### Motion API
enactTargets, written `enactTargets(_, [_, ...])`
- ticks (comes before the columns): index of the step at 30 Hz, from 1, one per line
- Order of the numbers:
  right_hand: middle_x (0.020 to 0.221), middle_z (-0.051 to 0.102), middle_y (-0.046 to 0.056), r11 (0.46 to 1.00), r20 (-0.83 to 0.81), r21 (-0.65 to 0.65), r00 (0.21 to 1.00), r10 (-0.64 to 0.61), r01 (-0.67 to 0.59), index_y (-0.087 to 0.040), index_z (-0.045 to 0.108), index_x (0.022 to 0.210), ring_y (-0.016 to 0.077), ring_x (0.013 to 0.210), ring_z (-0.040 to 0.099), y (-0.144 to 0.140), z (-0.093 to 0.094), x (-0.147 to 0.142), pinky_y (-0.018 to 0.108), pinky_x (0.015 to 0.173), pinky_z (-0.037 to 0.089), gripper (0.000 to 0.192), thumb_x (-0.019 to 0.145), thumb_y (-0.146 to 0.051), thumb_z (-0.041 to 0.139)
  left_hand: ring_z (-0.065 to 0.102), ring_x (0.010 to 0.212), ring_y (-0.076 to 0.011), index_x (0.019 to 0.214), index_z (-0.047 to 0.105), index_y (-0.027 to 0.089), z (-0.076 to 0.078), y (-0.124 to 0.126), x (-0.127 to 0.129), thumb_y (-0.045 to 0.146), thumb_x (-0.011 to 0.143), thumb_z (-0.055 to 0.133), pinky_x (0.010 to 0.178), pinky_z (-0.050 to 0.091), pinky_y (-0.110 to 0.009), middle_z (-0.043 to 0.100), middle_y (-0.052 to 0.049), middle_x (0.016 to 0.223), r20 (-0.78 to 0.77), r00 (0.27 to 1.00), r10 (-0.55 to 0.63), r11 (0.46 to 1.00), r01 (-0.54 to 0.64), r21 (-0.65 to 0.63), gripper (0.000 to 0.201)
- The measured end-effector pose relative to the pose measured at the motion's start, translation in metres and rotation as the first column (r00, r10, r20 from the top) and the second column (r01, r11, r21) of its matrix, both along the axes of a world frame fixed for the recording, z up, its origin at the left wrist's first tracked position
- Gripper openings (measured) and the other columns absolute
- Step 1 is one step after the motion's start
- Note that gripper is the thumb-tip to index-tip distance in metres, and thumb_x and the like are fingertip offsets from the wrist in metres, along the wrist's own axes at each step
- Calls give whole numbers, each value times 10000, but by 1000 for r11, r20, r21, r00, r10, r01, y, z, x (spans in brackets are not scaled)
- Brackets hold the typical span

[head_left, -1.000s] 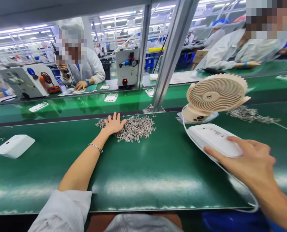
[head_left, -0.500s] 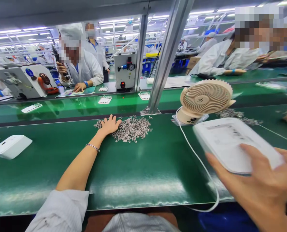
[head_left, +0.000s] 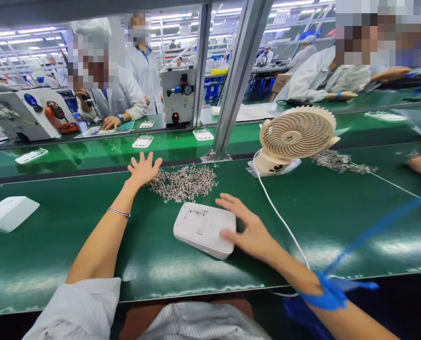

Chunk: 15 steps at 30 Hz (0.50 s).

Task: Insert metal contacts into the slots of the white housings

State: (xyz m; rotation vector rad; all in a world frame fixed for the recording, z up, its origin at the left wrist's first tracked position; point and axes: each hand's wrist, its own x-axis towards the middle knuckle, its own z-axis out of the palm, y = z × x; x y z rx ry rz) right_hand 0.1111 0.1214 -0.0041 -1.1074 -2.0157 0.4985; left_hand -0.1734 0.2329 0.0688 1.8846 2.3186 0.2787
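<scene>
Left hand [head_left: 144, 169] is stretched out flat, fingers spread, palm down at the left edge of the pile of small metal parts [head_left: 184, 183], centre of frame. It grips nothing; looks like it's raking or corralling parts rather than picking one.

Right hand [head_left: 248, 230] is open too, fingers splayed on the right end of the white casing [head_left: 204, 229]. It presses rather than grasps, probably to keep the casing from sliding on the slick green surface [head_left: 90, 217]. The casing lies flat, underside up, just below the pile, so parts are within short reach.

A blue wrist strap [head_left: 325, 293] is on the right forearm, lower right; its cord runs off to the right.

The fan [head_left: 295, 137] stands right of centre, aimed at the seat, with its white cable [head_left: 284, 226] trailing down past the right hand. A second casing [head_left: 7, 213] sits at the left edge. A second parts pile [head_left: 338, 161] lies right of the fan. Other workers sit across the line, upper frame.
</scene>
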Motion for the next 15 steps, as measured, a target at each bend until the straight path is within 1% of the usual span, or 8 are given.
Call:
enactTargets(3, [992,610,117,960,-100,-176,966,-236,217,-151,633,1053,203,818,615,52,-3,2,357,716,513,379,845,-410,451,140,1320,-477,1425,255,124,18,-10,15,527,878,267,1008,169,-633,159,-181,1496,17,986,-166,986,166,-16,679])
enactTargets(5, [856,584,78,942,-23,-157,952,-305,298,-133,644,1042,147,625,563,85,-7,3,329,659,499,330,798,-290,488,254,1320,-370,1407,304,129,25,-21,33,479,873,332,1054,219,-513,269,-141,1471,65,930,-363,928,367,-70,639])
enactTargets(6, [808,562,56,944,1,-142,953,-302,299,-138,657,1021,131,581,529,97,-8,4,321,656,489,313,767,-239,505,303,1311,-305,1395,334,145,27,-27,44,453,860,381,1066,246,-428,326,-105,1452,102,876,-471,870,480,-107,620])
enactTargets(8, [738,515,25,957,38,-107,963,-269,271,-158,688,923,117,550,484,114,-9,3,307,667,468,263,714,-175,529,385,1270,-223,1361,400,174,29,-42,67,397,799,510,1045,292,-308,418,-46,1403,193,733,-652,707,680,-197,615])
enactTargets(9, [709,495,16,963,46,-97,968,-248,251,-165,694,852,116,550,474,118,-9,2,300,670,457,218,700,-165,537,430,1234,-207,1347,422,197,28,-49,77,366,754,573,1017,325,-281,456,-26,1375,239,657,-715,612,753,-242,635])
enactTargets(11, [666,464,8,971,61,-74,973,-222,226,-171,672,713,124,562,467,121,-7,0,289,661,435,131,687,-165,543,524,1125,-211,1359,402,213,26,-61,95,313,676,657,932,399,-278,518,-31,1318,301,548,-781,463,830,-309,736])
enactTargets(13, [638,449,7,974,65,-49,974,-217,220,-177,616,621,134,577,465,119,-6,-2,282,645,412,116,689,-167,522,570,1034,-216,1376,372,221,24,-70,105,271,648,680,855,433,-282,554,-42,1277,328,486,-810,378,861,-341,792])
enactTargets(15, [611,444,6,970,53,-24,969,-242,243,-186,537,567,140,576,457,116,-7,-2,279,622,390,142,693,-161,478,576,1002,-221,1391,342,229,22,-74,109,266,668,671,824,434,-288,563,-53,1264,336,453,-826,338,874,-348,795])
